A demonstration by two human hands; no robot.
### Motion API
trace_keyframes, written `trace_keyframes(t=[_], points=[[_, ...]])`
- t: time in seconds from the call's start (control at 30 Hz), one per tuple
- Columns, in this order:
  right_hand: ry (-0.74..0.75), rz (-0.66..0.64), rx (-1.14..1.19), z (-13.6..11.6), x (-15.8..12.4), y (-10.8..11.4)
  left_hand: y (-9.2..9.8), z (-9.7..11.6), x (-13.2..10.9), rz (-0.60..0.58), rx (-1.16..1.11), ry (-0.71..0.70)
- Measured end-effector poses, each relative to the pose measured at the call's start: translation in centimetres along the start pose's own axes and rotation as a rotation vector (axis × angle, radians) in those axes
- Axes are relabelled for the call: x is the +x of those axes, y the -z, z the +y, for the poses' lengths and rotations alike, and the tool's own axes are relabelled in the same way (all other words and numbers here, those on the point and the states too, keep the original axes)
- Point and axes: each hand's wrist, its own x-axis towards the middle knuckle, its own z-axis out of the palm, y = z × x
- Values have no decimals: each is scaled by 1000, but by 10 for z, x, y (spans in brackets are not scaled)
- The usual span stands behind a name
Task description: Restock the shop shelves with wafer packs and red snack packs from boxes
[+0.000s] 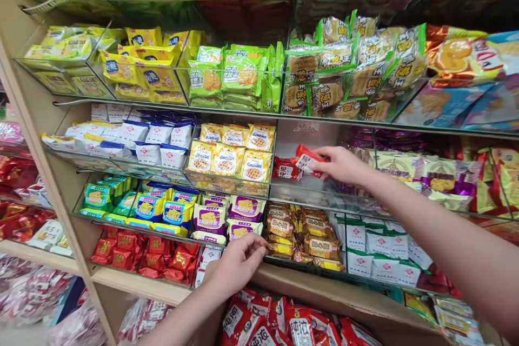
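My right hand [343, 166] pinches a small red snack packet [308, 160] inside a shelf bin in the middle row. Beside it, another red packet [286, 169] lies at the bin's left side. My left hand [245, 257] is lower, in front of the bottom bins, its fingers curled together with nothing visible in them. Just below and right of that hand is the edge of an open cardboard carton [324, 289]. Larger red and white snack bags [300, 327] fill the carton.
Yellow cookie packets [229, 157] stand in the bin to the left. Brown packets [302, 230] sit in the bin below, and purple and cream packets [438, 173] to the right. A glass shelf edge [243, 111] runs above my right hand. A wooden upright [52, 173] stands at left.
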Motion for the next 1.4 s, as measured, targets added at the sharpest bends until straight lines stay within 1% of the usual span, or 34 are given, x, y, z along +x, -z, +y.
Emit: trace_keyframes(t=[0.07, 0.1, 0.17, 0.23, 0.33, 0.43, 0.57, 0.67, 0.9, 1.03, 1.1, 1.17, 1.2, 1.27, 1.3, 1.33, 1.37, 1.4], points=[[-5, -129, -82, 4, 30, -22, -2, -6, -3, -25, 116, -2], [0, -162, -104, 5, 42, -33, -3, -6, -6, -31, 162, 0], [20, -200, -159, 5, 56, -51, -3, 0, -10, -30, 256, 6], [33, -222, -237, 6, 61, -60, -3, 7, -13, -32, 355, 10], [29, -208, -386, 8, 62, -59, -2, 13, -14, -43, 449, -4], [35, -226, -503, 8, 62, -57, -3, 9, -14, -53, 474, -34], [144, -244, -566, 5, 69, -62, -6, 1, -13, -39, 455, -97], [187, -224, -593, 8, 74, -66, -6, -3, -13, -40, 461, -126], [144, -172, -558, 18, 75, -66, -7, -9, -14, -12, 466, -141], [122, -152, -530, 19, 74, -66, -7, -8, -14, -43, 493, -154], [132, -115, -516, 16, 72, -60, -7, -7, -14, -66, 515, -157], [168, -37, -496, 7, 64, -48, -8, -7, -14, -86, 527, -160], [191, 12, -486, 1, 55, -40, -8, -8, -14, -93, 529, -160], [223, 109, -448, -16, 26, -25, -9, -11, -14, -101, 517, -152], [257, 153, -418, -25, 4, -20, -10, -13, -13, -98, 505, -144], [299, 259, -324, -35, -22, -18, -11, -15, -13, -94, 491, -138], [373, 265, -249, -43, -53, -22, -12, -17, -13, -88, 475, -133], [440, 227, -190, -50, -86, -30, -13, -18, -13, -80, 460, -133]])
